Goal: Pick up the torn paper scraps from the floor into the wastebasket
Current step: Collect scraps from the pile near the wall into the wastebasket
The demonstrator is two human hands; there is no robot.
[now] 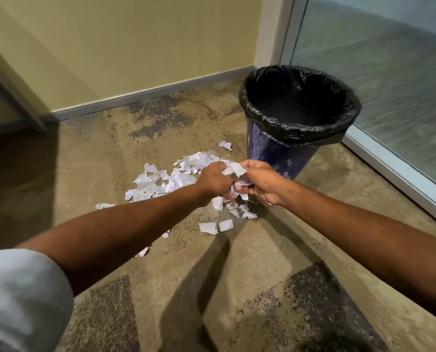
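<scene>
**Now up and right: the handful sits just short of the bin's mouth**

At our far left a pale grey sleeve [21, 295] fills the corner of the view. Beyond it the loose scraps [158, 180] lie in a band on the mottled carpet [110, 153]. The band's long axis runs from lower left up toward the foot of the bin, and a few stragglers lie nearer to us.

Our left hand [213, 180] curls its fingers over one side of a bunched handful [234, 169]. Our right hand [259, 185] meets it from the other side, fingers and thumb pinching the same bunch, so the two hands close around it together (we cannot tell which one carries more).

The handful hangs above the near right end of the pile, just beside the blue wall of the wastebasket [270, 153] and below its rim. The mouth, lined with a black bag [298, 133], lies up and to the right of our fingers, and the right hand is the nearer one. We judge that the coming move is a lift over that rim and then a release.

Our palms are hidden, and so are any scraps beneath our hands. The bag's inside is too dark to show whether paper lies in it. Pale marks on the bin's wall may be pattern or reflection. At far right, the glass panel [389, 97] shows only a blur.
</scene>
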